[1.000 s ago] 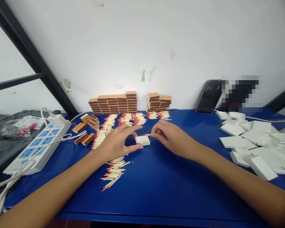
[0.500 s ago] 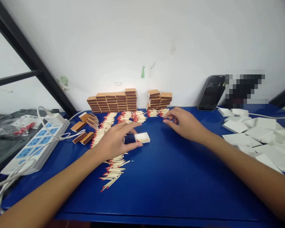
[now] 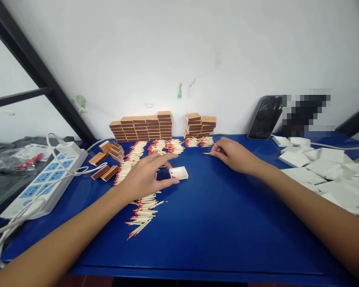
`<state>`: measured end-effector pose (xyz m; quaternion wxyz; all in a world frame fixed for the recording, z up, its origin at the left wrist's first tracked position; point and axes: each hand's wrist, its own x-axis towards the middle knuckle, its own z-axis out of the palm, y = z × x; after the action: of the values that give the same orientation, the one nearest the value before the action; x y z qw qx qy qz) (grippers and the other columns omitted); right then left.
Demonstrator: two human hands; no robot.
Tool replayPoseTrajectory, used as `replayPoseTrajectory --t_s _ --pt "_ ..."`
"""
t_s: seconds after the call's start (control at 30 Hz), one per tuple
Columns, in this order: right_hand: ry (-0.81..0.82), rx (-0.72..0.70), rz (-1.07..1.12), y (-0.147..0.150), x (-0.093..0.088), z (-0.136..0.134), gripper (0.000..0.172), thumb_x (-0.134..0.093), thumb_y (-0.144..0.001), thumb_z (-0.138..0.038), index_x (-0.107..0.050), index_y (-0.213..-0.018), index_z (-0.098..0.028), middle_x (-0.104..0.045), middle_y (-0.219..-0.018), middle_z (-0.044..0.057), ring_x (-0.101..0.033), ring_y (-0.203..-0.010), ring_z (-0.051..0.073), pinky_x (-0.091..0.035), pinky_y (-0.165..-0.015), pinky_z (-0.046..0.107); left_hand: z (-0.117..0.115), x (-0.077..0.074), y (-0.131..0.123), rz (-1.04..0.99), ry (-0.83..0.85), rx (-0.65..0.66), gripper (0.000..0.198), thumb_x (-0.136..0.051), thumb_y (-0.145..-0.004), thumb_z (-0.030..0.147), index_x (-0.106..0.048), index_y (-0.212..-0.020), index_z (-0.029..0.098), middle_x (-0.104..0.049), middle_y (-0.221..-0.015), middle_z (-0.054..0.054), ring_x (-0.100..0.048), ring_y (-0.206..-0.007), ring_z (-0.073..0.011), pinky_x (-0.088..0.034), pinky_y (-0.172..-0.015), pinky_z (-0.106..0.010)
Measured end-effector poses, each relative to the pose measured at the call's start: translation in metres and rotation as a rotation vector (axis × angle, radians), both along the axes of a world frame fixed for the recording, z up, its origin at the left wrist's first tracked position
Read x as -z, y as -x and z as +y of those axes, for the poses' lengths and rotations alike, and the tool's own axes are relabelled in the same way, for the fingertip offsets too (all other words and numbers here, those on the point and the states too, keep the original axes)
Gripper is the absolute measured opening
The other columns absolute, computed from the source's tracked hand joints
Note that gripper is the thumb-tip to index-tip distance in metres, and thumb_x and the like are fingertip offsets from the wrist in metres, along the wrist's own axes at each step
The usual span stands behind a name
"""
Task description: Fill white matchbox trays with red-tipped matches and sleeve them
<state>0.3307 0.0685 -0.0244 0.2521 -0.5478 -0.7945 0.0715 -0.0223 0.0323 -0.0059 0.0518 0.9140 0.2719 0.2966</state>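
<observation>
A small white matchbox tray (image 3: pixel 181 172) lies on the blue table, with a few red match heads showing at its left end. My left hand (image 3: pixel 149 173) reaches around that end, thumb at the near side and a finger at the far side, index stretched above. My right hand (image 3: pixel 227 153) pinches the plain end of a single match (image 3: pixel 207 153), its red head pointing left. Loose matches (image 3: pixel 143 215) lie in a long band beneath and beside my left hand. More small match piles (image 3: pixel 175 146) lie in front of the stacked boxes.
Brown matchboxes (image 3: pixel 146 129) are stacked against the wall, with a shorter stack (image 3: pixel 200 126) to their right. Several loose matchboxes (image 3: pixel 98 158) lie left, beside a white power strip (image 3: pixel 44 181) and cables. White empty trays (image 3: pixel 323 167) are heaped right. A phone (image 3: pixel 265 117) leans on the wall.
My right hand has shifted slightly and now shows a match between its fingertips. The left hand and the tray have stayed nearly in place.
</observation>
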Motion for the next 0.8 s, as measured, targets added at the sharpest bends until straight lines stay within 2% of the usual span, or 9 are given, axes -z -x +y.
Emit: replayPoseTrajectory --t_s 0.23,0.33,0.43,0.53,0.6,0.7,0.8 --pt "-0.07 -0.241 0.096 0.06 -0.021 -0.049 0.016 -0.057 -0.104 -0.033 -0.066 -0.095 -0.023 -0.064 -0.094 0.006 -0.061 -0.084 0.021 -0.048 -0.074 0.034 -0.002 -0.001 -0.003 0.007 0.017 0.007 0.067 -0.084 -0.092 0.043 -0.053 -0.15 0.028 -0.079 -0.109 -0.001 -0.072 -0.116 -0.0269 -0.054 -0.108 -0.044" --pt "-0.043 -0.27 0.059 0.082 -0.02 -0.068 0.011 -0.057 -0.105 -0.027 -0.064 -0.098 -0.022 -0.063 -0.101 0.005 -0.06 -0.082 0.019 -0.046 -0.072 0.033 -0.005 -0.002 -0.005 0.006 0.025 0.027 0.069 -0.085 -0.092 0.041 -0.051 -0.151 0.028 -0.078 -0.109 -0.001 -0.072 -0.111 -0.0252 -0.055 -0.1 -0.041" --pt "0.037 -0.27 0.027 0.091 -0.013 -0.074 0.01 -0.057 -0.105 -0.023 -0.064 -0.098 -0.021 -0.062 -0.101 0.004 -0.059 -0.08 0.017 -0.045 -0.071 0.032 -0.007 -0.002 -0.007 0.02 0.027 0.032 0.068 -0.085 -0.092 0.041 -0.052 -0.15 0.028 -0.078 -0.109 0.0 -0.072 -0.107 -0.0246 -0.057 -0.092 -0.039" --pt "0.105 -0.307 0.124 0.088 -0.009 -0.07 0.009 -0.06 -0.104 -0.024 -0.067 -0.098 -0.022 -0.063 -0.098 0.003 -0.059 -0.077 0.016 -0.047 -0.07 0.03 -0.009 -0.002 -0.008 0.037 0.036 0.02 0.067 -0.085 -0.092 0.042 -0.052 -0.149 0.028 -0.078 -0.11 -0.001 -0.072 -0.103 -0.0241 -0.057 -0.087 -0.038" --pt "0.07 -0.315 0.173 0.081 -0.009 -0.062 0.009 -0.064 -0.102 -0.028 -0.068 -0.097 -0.023 -0.063 -0.094 0.002 -0.06 -0.077 0.016 -0.048 -0.071 0.03 -0.008 -0.002 -0.007 0.037 0.034 0.02 0.067 -0.085 -0.092 0.041 -0.053 -0.149 0.027 -0.078 -0.11 -0.001 -0.072 -0.104 -0.024 -0.057 -0.091 -0.039" --pt "-0.111 -0.194 0.127 0.059 -0.009 -0.043 0.011 -0.064 -0.101 -0.032 -0.069 -0.098 -0.023 -0.065 -0.092 0.005 -0.062 -0.082 0.021 -0.049 -0.078 0.035 -0.007 -0.002 -0.005 0.021 0.015 0.028 0.065 -0.084 -0.092 0.04 -0.054 -0.148 0.027 -0.078 -0.108 -0.001 -0.073 -0.109 -0.025 -0.056 -0.104 -0.043" --pt "-0.262 -0.034 0.019 0.027 -0.006 -0.019 0.019 -0.062 -0.1 -0.036 -0.07 -0.108 -0.022 -0.068 -0.106 0.012 -0.064 -0.098 0.03 -0.051 -0.09 0.044 -0.003 -0.002 -0.001 0.0 0.005 0.012 0.065 -0.084 -0.092 0.042 -0.055 -0.149 0.027 -0.078 -0.109 -0.001 -0.073 -0.11 -0.025 -0.054 -0.11 -0.045"
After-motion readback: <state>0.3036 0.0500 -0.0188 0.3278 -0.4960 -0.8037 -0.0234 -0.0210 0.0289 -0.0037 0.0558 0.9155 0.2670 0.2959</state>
